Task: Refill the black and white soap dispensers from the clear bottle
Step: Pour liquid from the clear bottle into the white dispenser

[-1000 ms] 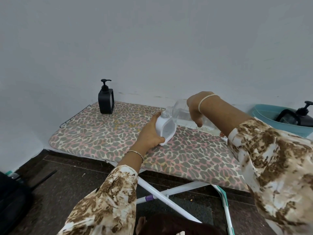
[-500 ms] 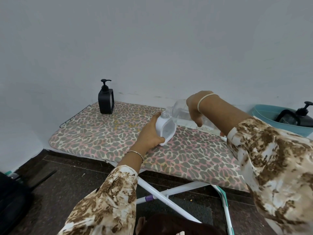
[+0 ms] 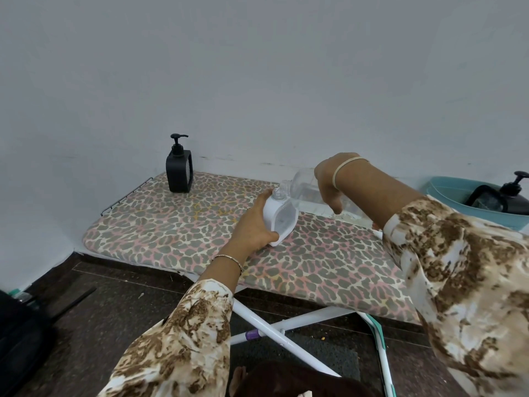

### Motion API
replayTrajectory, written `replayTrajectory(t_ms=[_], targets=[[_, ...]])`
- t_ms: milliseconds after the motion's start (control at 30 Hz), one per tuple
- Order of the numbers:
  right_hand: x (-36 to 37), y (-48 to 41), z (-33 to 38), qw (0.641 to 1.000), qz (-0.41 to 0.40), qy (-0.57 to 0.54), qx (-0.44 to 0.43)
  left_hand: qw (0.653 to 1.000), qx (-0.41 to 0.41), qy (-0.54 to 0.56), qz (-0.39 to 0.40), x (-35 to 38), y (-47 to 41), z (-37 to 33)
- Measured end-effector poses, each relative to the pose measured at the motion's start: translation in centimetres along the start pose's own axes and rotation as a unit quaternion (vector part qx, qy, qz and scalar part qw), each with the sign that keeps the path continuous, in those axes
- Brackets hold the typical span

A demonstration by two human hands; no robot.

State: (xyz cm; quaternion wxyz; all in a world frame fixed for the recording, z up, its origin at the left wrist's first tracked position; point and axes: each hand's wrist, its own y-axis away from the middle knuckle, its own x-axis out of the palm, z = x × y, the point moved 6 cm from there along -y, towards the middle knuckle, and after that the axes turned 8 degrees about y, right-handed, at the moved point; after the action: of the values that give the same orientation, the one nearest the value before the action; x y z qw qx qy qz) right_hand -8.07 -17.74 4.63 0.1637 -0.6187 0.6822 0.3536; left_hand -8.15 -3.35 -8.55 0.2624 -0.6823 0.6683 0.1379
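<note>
A white soap dispenser (image 3: 282,220) without its pump stands tilted on the leopard-print ironing board (image 3: 183,224), and my left hand (image 3: 254,227) grips its side. My right hand (image 3: 329,184) holds the clear bottle (image 3: 303,187) tipped on its side, its neck right at the white dispenser's open mouth. The far end of the clear bottle is hidden behind my wrist. A black soap dispenser (image 3: 179,170) with its pump on stands upright at the board's far left corner, well apart from both hands.
A teal tub (image 3: 449,193) at the right holds another black pump bottle (image 3: 515,196). The board stands against a white wall on white crossed legs (image 3: 272,328) above a dark floor. A black bag (image 3: 17,333) lies at the lower left.
Almost nothing differs: both hands hold the same pose, with the clear bottle tipped at the white dispenser's mouth.
</note>
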Motion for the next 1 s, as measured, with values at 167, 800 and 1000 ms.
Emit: replayTrajectory(t_ms=[167, 800, 1000], targets=[[0.02, 0.05, -0.03, 1.0, -0.003, 0.005, 0.0, 1.0, 0.001, 0.002, -0.001, -0.03, 0.02, -0.02], [0.0, -0.12, 0.12, 1.0, -0.008, 0.02, -0.01, 1.0, 0.0, -0.003, 0.001, -0.04, 0.13, -0.16], [-0.12, 0.26, 0.24, 1.0, 0.002, 0.029, -0.006, 1.0, 0.002, -0.005, 0.0, -0.08, 0.1, -0.27]])
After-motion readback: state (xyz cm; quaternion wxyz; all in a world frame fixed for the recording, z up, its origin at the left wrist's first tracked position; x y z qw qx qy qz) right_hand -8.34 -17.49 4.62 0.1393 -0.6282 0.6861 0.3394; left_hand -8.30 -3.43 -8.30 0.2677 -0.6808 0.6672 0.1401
